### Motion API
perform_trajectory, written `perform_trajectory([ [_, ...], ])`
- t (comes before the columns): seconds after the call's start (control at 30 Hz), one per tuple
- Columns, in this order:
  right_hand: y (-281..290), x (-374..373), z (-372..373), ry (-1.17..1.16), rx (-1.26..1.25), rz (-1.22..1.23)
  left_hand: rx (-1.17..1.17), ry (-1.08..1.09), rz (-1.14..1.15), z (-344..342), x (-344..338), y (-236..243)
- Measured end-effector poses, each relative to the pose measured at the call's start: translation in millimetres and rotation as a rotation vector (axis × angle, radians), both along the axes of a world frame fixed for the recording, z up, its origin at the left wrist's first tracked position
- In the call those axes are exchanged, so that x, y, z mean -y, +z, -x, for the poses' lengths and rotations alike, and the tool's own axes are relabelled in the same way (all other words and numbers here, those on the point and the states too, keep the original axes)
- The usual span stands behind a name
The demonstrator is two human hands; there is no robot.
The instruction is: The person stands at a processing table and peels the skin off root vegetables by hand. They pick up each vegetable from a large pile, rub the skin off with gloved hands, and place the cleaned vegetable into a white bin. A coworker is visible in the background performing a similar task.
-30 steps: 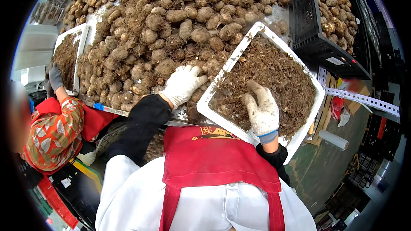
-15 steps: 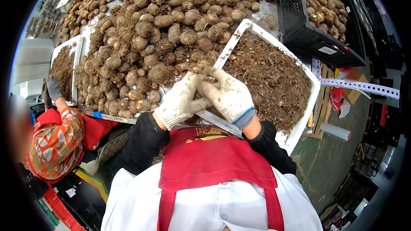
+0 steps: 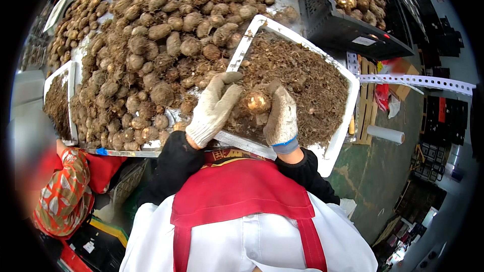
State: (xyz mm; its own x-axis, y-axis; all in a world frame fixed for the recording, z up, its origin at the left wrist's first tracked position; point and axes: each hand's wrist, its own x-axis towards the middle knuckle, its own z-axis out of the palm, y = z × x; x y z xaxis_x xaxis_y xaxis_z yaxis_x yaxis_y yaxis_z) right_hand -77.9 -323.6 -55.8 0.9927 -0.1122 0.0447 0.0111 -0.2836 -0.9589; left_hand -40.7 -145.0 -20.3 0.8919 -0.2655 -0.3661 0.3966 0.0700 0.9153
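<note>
A hairy brown taro (image 3: 257, 102) with a pale patch facing up rests in the fingers of my right hand (image 3: 281, 121). The hand wears a whitish, soiled knit glove with a blue cuff. To the left of the taro is my left hand (image 3: 213, 111), in a similar dirty glove, its thumb and fingers apart and holding nothing. Both hands are above the near left part of a white foam box (image 3: 326, 161) filled with brown fibrous peelings (image 3: 307, 70). Beyond and left of my left hand spreads a large heap of unpeeled taros (image 3: 191, 46).
A black plastic crate (image 3: 348, 38) of taros stands at the far right. Another foam box (image 3: 72, 102) with peelings is at the left, near a person in a patterned orange sleeve (image 3: 65, 186). A perforated white metal strip (image 3: 413, 81) juts out on the right.
My hands were together by the box's left edge; now they are apart, and the taro shows in my right hand. The whole view has shifted, with the scene sliding left.
</note>
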Motion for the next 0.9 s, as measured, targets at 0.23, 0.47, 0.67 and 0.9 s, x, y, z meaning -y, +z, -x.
perform_trajectory([
  [0.23, 22, 0, 2, -0.003, -0.139, -0.094, 0.344, -0.200, -0.229, 10, 12, -9],
  [0.47, 23, 4, 3, -0.010, 0.010, -0.106, 0.365, -0.178, -0.319, 0, 25, -26],
  [0.67, 31, 12, 14, -0.006, -0.329, -1.066, 0.638, -0.243, -0.291, 0, 17, -20],
  [0.9, 14, 9, 17, -0.161, -0.567, -1.208, 0.336, -0.246, 0.030, 0, 15, 27],
])
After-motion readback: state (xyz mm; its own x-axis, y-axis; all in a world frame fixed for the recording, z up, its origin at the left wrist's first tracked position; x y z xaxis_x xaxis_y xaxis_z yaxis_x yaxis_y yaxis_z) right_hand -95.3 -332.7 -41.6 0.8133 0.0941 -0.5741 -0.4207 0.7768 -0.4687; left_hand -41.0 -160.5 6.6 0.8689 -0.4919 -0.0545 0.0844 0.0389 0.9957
